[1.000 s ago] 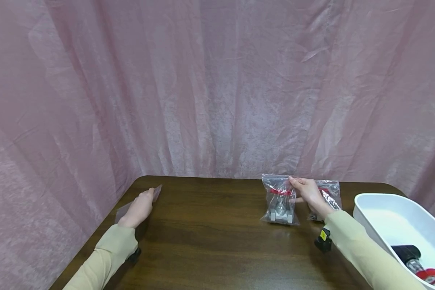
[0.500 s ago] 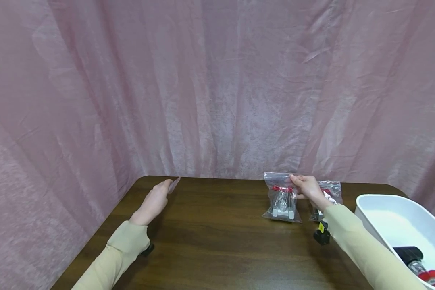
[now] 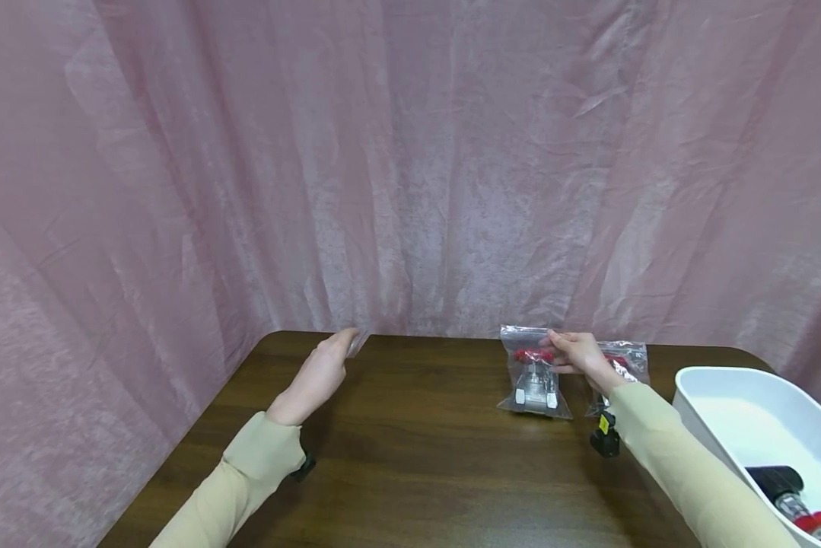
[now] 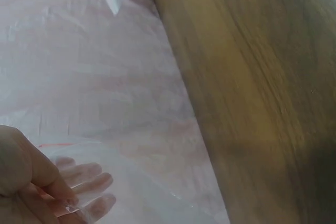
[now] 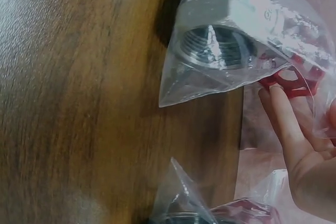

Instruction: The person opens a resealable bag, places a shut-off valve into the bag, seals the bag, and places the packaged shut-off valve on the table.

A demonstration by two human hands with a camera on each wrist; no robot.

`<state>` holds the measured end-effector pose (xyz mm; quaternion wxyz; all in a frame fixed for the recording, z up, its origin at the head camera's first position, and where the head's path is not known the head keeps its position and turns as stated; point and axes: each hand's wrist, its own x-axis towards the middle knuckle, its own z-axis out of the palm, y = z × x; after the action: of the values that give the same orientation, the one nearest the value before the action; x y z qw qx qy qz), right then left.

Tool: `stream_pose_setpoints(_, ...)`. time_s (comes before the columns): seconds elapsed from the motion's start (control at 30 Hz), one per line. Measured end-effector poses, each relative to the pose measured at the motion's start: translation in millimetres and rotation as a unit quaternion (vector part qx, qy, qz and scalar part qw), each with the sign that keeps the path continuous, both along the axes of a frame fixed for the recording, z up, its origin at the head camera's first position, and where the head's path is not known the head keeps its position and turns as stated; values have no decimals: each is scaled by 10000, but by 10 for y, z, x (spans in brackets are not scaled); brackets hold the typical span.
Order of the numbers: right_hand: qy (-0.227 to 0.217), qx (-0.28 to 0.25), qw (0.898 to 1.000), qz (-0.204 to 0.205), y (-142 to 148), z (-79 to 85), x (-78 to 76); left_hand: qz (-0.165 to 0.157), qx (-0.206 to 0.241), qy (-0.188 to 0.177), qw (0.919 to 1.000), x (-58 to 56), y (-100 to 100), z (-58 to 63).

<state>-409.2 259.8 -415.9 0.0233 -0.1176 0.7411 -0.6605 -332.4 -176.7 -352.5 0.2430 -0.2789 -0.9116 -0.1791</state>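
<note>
My left hand [image 3: 314, 380] pinches a thin clear plastic bag [image 3: 357, 345] above the table's far left part. In the left wrist view, the fingers show through the plastic bag [image 4: 142, 192], which has a short red line near its top. At the far right, my right hand [image 3: 581, 359] pinches the upper side of a clear zip bag [image 3: 535, 407] standing upright. Inside it is a metal valve [image 3: 535, 384] with a red handwheel. Seen from the right wrist, a finger touches the handwheel [image 5: 296, 85] through or beside the plastic; the thumb is mostly cut off.
Behind the right hand stands a second zip bag [image 3: 632, 365] with a red-topped metal part. On the right sits a white bin [image 3: 708, 430]; in it lies a black-and-clear fitting [image 3: 780, 487] with a red end. A pink curtain [image 3: 410, 167] hangs behind the wooden table [image 3: 417, 457].
My left hand has moved right and slightly away with its plastic bag. The right hand stays beside the valve's bag, whose valve has turned slightly.
</note>
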Motion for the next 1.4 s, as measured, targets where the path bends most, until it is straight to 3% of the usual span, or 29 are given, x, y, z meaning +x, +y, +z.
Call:
stream_pose_setpoints(0.07,-45,-131,9999,45,29,-48,-47,-49,-19,-32,10000,-2,58,11)
stream_pose_setpoints(0.13,-190,-13,9997,-134,-10,13,13,-106,-61,-68,9999,-8,110,15)
stream_pose_setpoints(0.27,-305,-137,9994,-87,-19,-19,3,-157,-69,-118,9998,-17,197,11)
stream_pose_setpoints(0.57,-489,332,9973,-430,-185,134,166,-404,-41,-3,9992,-6,334,10)
stream_pose_setpoints(1.03,-630,600,9954,-402,-191,89,115,-652,9,161,9977,28,467,14)
stream_pose_setpoints(1.3,-631,724,9953,-148,-109,35,56,-676,-15,312,9972,31,496,-15)
stream_pose_setpoints(1.4,-579,716,9955,-234,-109,28,39,-691,20,197,9974,41,510,-18)
